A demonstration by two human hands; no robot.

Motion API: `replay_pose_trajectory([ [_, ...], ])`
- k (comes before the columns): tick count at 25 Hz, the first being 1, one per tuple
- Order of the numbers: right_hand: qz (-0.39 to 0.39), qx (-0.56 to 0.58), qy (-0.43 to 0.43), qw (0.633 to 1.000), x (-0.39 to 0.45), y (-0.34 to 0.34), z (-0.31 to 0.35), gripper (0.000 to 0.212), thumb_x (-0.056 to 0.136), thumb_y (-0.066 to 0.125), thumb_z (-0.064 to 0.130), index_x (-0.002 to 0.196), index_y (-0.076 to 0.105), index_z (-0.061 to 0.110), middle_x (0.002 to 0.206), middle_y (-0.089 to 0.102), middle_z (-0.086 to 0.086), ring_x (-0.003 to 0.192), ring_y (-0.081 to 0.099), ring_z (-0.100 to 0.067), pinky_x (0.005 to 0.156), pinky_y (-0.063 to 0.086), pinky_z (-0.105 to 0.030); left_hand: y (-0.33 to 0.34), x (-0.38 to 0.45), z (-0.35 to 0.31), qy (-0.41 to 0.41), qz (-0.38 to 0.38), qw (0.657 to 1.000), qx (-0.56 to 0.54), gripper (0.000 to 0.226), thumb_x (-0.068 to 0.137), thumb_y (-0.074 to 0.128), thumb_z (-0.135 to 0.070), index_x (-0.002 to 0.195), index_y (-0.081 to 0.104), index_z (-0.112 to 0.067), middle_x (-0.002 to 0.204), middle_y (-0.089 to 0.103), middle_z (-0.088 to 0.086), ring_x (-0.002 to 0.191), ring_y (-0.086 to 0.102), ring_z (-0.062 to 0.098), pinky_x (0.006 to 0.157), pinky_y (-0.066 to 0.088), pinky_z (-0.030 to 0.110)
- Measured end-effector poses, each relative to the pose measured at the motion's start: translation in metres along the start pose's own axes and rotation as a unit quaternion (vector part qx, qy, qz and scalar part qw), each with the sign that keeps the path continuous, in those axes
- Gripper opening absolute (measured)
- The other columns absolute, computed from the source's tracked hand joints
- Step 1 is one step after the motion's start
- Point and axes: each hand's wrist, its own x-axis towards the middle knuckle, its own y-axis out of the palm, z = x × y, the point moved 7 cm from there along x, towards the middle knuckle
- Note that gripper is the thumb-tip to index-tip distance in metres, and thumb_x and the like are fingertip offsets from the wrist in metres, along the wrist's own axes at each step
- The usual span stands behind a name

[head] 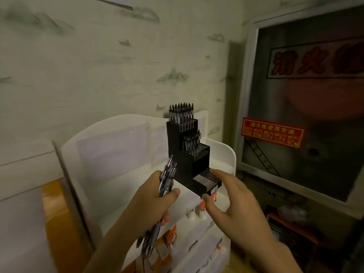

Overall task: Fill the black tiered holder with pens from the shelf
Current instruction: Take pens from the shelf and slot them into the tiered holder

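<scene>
The black tiered holder (187, 152) stands on top of a white shelf unit (122, 146). Its top tier is packed with pens (181, 113), tips up. The second tier holds several more pens, and the lower tiers show bare holes. My left hand (151, 201) grips a bundle of dark pens (166, 178) just left of the holder. My right hand (234, 203) is at the holder's lowest tier, fingers along its right edge and thumb under its front corner; whether it grips the holder is unclear.
Below the holder, the white shelf carries rows of small items with orange labels (202, 207). A patterned wall is behind. A glass-fronted cabinet (307, 107) with red signs stands to the right. An orange surface (53, 209) lies at lower left.
</scene>
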Motion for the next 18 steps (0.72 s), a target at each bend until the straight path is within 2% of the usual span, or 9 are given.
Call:
replay_pose_trajectory([
  [3,-0.012,0.011,0.003,1.000,0.016,-0.011,-0.037,0.059,0.083,0.053,0.060,0.137,0.035,0.049,0.137,0.047,0.024,0.111,0.037,0.011,0.093,0.035,-0.013,0.035,0.031,-0.009,-0.015,0.022,1.000,0.008,0.019,0.094,0.058,-0.032,0.104,0.047,-0.019,0.056,0.060,0.003,0.039,0.055,0.009,0.047,0.051,0.021],
  [8,0.007,0.014,0.003,1.000,0.055,0.004,-0.091,0.057,0.085,0.060,0.054,0.137,0.037,0.047,0.130,0.044,0.030,0.110,0.036,0.013,0.082,0.027,0.003,0.073,0.091,-0.008,0.002,0.034,0.999,0.022,0.016,0.093,0.059,-0.031,0.099,0.048,-0.021,0.056,0.062,0.002,0.040,0.057,0.009,0.047,0.052,0.022],
  [12,0.025,0.013,-0.020,0.999,0.118,0.030,-0.131,0.057,0.086,0.060,0.052,0.138,0.038,0.045,0.131,0.046,0.028,0.115,0.040,0.010,0.089,0.029,-0.004,0.094,0.160,0.002,0.011,0.031,0.999,0.007,0.017,0.091,0.062,-0.029,0.095,0.048,-0.021,0.056,0.060,0.001,0.039,0.057,0.009,0.041,0.045,0.019],
  [14,0.037,0.021,-0.039,0.998,0.160,0.043,-0.144,0.055,0.087,0.060,0.051,0.137,0.040,0.043,0.127,0.046,0.030,0.115,0.040,0.011,0.091,0.028,-0.004,0.098,0.199,0.005,0.006,0.032,0.999,-0.004,0.017,0.091,0.063,-0.031,0.097,0.048,-0.024,0.053,0.060,0.000,0.039,0.057,0.009,0.040,0.044,0.017],
  [17,0.045,0.051,-0.045,0.997,0.209,0.058,-0.160,0.045,0.087,0.059,0.049,0.130,0.045,0.046,0.118,0.045,0.038,0.112,0.043,0.013,0.085,0.033,-0.001,0.103,0.246,0.014,-0.013,0.037,0.999,0.010,0.019,0.090,0.063,-0.031,0.099,0.047,-0.028,0.055,0.060,-0.005,0.039,0.056,0.007,0.042,0.044,0.016],
  [18,0.043,0.074,-0.041,0.995,0.221,0.064,-0.166,0.035,0.087,0.059,0.047,0.121,0.051,0.045,0.113,0.051,0.037,0.109,0.047,0.012,0.083,0.038,-0.003,0.106,0.260,0.018,-0.018,0.042,0.999,0.011,0.017,0.090,0.063,-0.030,0.096,0.047,-0.030,0.056,0.060,-0.007,0.039,0.056,0.008,0.043,0.045,0.017],
])
